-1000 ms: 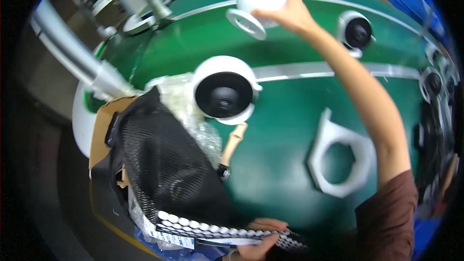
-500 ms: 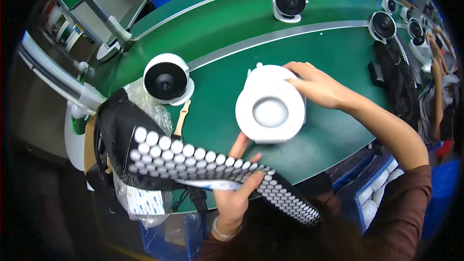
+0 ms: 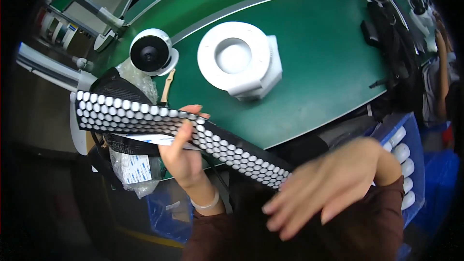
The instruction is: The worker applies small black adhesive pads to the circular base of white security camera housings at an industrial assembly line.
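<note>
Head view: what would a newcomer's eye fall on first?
The white-dotted black strip held in the left hand, slanting across the middle. Next, the white housing with a round recess on the green table beyond it. The right hand is a blur at lower right.

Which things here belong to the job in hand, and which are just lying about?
Seemingly in use:
white-dotted black strip, held in the left hand, near the blurred right hand
round white device
white holder under it

Seemingly lying about:
wooden-handled tool
clear plastic wrap
</note>
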Available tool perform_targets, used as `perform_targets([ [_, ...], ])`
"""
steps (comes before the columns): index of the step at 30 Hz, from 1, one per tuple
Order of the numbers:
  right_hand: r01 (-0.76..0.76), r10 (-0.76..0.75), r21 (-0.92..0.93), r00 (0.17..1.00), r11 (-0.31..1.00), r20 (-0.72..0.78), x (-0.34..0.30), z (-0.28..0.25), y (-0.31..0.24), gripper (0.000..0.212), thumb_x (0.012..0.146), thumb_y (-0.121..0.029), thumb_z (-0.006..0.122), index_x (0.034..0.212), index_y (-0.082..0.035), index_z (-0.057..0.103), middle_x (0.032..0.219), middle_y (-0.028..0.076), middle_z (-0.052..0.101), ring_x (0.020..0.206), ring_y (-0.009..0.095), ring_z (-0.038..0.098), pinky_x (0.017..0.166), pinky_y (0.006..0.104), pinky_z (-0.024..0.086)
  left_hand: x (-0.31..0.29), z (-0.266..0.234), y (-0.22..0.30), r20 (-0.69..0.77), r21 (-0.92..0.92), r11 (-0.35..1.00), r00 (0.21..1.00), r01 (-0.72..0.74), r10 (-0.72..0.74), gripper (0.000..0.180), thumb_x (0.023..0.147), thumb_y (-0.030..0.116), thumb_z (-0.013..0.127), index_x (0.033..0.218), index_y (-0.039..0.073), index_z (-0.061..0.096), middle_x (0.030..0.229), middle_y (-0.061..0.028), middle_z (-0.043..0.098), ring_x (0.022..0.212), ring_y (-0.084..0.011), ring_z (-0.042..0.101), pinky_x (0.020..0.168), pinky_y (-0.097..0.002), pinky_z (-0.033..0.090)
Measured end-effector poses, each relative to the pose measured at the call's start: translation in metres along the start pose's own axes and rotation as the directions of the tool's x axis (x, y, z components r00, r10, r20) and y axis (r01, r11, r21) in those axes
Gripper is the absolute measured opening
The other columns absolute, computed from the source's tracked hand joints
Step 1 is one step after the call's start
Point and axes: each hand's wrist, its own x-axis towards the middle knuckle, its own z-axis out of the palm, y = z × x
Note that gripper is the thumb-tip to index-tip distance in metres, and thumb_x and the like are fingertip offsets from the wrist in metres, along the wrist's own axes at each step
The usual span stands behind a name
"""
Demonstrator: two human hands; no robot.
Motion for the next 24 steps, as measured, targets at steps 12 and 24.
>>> perform_targets([
  [12,-0.710,0.848,-0.484,-0.324,-0.511,-0.419,-0.127,0.069,-0.013,0.026,0.076,-0.027,0.048,0.073,-0.008,0.066,0.076,0.011,0.062,0.071,0.027,0.059,0.062,0.0343,0.045,0.008,-0.017,0.045,-0.001,-0.210,0.966,0.988,-0.152,0.156,0.020,0.084,0.014,0.047,0.094,-0.003,0.053,0.095,-0.0163,0.056,0.084,-0.0260,0.055,0.077,-0.0380,0.046],
  [24,-0.623,0.323,-0.158,0.585,0.766,-0.744,-0.004,-0.010,0.003,0.018,0.075,-0.010,0.059,0.088,0.003,0.056,0.080,0.011,0.060,0.070,0.015,0.058,0.063,0.0260,0.045,-0.037,0.061,-0.024,-0.030,-0.018,0.995,0.995,-0.100,0.099,0.031,0.071,-0.009,0.057,0.099,-0.003,0.046,0.091,-0.0088,0.053,0.080,-0.0152,0.054,0.073,-0.0259,0.044],
])
